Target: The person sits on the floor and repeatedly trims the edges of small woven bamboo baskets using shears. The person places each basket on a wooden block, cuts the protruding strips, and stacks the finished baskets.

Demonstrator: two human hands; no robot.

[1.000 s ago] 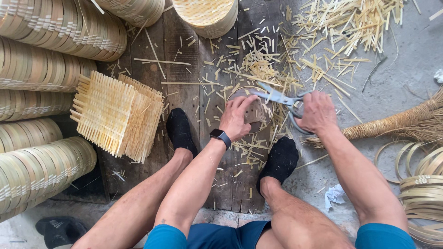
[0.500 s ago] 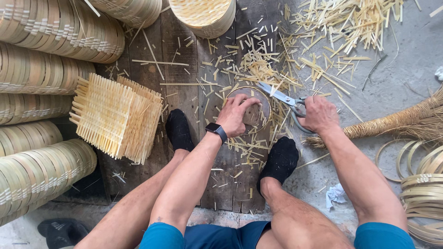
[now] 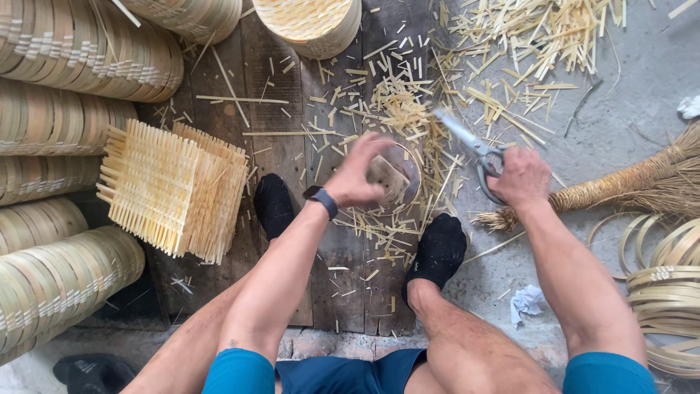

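Dark wooden planks (image 3: 292, 182) beside grey concrete floor (image 3: 627, 117).

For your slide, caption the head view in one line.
Left hand holds a small woven bamboo round; right hand grips scissors above scattered offcuts.

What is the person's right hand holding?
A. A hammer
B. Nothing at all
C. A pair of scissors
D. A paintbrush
C: the right hand grips the looped handles of metal scissors, whose blades point up and left over the bamboo scraps, while the left hand rests on a small round woven piece.
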